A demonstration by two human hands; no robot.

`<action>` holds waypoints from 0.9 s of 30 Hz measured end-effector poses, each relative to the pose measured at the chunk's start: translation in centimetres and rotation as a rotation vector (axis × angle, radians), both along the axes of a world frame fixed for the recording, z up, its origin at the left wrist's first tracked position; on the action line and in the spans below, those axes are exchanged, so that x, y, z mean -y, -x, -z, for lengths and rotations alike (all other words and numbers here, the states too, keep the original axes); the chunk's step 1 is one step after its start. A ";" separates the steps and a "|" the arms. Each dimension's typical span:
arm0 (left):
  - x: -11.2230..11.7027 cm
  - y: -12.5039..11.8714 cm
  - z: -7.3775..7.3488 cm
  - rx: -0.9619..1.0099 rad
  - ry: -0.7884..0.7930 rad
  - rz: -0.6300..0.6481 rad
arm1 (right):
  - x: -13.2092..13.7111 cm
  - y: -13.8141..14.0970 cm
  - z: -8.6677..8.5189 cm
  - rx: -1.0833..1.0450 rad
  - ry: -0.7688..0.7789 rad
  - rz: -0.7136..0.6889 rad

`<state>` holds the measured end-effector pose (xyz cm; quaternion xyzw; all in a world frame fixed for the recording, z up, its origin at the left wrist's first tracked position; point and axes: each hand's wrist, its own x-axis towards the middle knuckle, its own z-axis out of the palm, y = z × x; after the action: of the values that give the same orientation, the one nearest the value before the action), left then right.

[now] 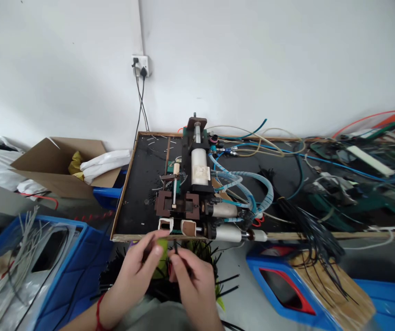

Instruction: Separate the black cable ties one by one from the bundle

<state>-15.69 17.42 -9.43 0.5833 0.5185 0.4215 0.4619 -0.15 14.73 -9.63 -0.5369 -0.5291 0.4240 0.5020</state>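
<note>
My left hand (138, 269) and my right hand (191, 280) meet just below the front edge of the black-topped bench (138, 184). Both pinch thin black wire pieces (176, 250) between fingers and thumbs. A red string circles my left wrist. Right in front of them stands a small pneumatic machine (192, 193) with brown blocks, a white cylinder and blue air hoses. Under my hands lies a heap of short black wires (214, 264) on something green.
Blue bins flank me: one at the left with white wires (28, 257), one at the right (287, 285) under long black wires. A cardboard box (55, 170) sits at the left. Tangled hoses and cables (349, 170) cover the bench's right side. A wall socket (141, 65) feeds black cords.
</note>
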 end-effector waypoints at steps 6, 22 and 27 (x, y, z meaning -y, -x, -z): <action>-0.6 0.2 0.2 0.018 -0.040 -0.033 | 0.1 0.4 1.1 -0.054 0.145 -0.193; -1.5 0.3 1.3 0.591 0.145 -0.132 | -1.7 2.8 4.1 -1.138 0.276 -0.028; -1.5 0.7 2.0 0.572 0.173 -0.150 | -1.9 3.0 4.4 -1.126 0.299 -0.041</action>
<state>-16.43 18.92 -11.47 0.3595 0.4428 0.5557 0.6049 -3.13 16.64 -14.04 -0.2834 -0.1257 0.7238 0.6164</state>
